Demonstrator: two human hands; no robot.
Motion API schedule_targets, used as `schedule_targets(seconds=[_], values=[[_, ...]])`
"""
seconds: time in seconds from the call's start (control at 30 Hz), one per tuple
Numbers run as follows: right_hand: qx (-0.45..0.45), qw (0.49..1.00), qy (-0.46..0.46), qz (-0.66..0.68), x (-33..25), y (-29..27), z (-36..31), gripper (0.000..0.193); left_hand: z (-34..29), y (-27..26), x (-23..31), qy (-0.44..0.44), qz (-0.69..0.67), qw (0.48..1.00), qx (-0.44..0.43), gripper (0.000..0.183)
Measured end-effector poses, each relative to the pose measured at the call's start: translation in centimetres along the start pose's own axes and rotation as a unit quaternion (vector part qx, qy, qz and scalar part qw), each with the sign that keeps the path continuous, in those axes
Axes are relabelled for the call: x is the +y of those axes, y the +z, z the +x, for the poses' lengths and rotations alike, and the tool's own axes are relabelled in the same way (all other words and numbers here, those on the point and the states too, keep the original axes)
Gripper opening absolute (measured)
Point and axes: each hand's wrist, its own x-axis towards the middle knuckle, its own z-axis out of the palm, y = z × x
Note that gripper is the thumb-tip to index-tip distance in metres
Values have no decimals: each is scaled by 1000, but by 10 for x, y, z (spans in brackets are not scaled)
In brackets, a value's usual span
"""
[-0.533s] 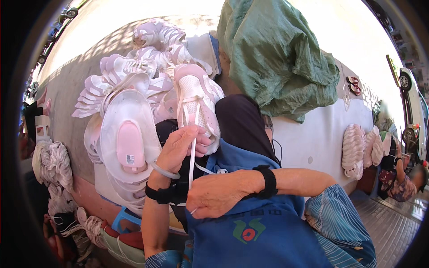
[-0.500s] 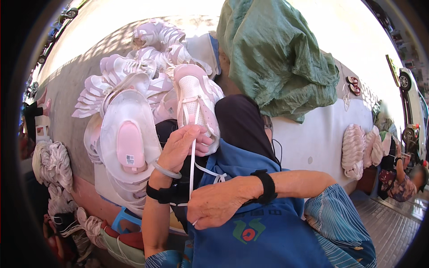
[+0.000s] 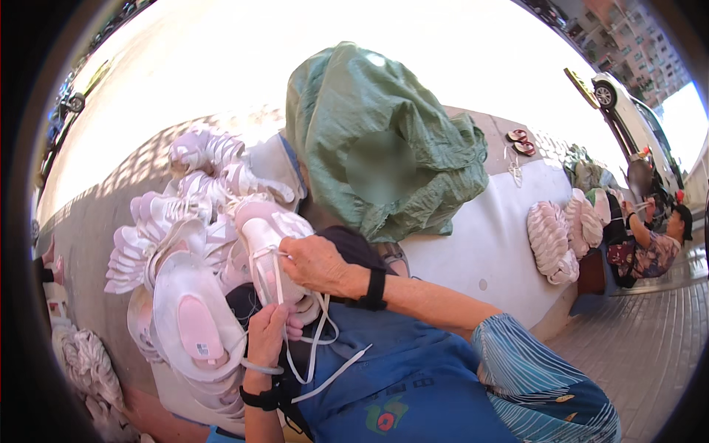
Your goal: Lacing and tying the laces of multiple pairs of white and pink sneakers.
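Observation:
A white and pink sneaker [image 3: 255, 215] rests on my lap, toe pointing away from me. Across its tongue, my right hand [image 3: 316, 263] pinches a white shoelace [image 3: 316, 341] by the lacing holes. My left hand [image 3: 267, 329] is closed round part of the same lace, close to the shoe's opening; its fingertips are partly hidden. Loose lace loops hang below both hands, and one end trails over my blue apron [image 3: 399, 369]. Left of the shoe stands a stack of clear-edged shoe parts with a pink insole patch [image 3: 198, 330] on top.
A heap of pink and white shoes [image 3: 207, 159] lies beyond the stack. The large green sack [image 3: 384, 96] stands ahead on a white sheet [image 3: 473, 258]. Bundled shoes [image 3: 550, 240] are at the right, near another seated person [image 3: 657, 244]. Red sandals [image 3: 521, 142] lie farther off.
My right hand has moved from down by my apron up to the shoe's lacing. My left hand has shifted down toward the shoe's opening. The whole view has swung to the right.

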Motion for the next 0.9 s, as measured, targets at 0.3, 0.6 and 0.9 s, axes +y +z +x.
schedule_targets(seconds=[0.3,0.6,0.9], values=[[20,999,-35,-25,-3,49,22,14,-7,-1,-11,10,104,994,-5,32],[-29,987,-129,-95,-14,46,29,11,2,-8,-9,30,51,998,28,32],[-12,999,-43,0,-4,51,35,15,-3,-18,-15,16,147,989,-10,28]])
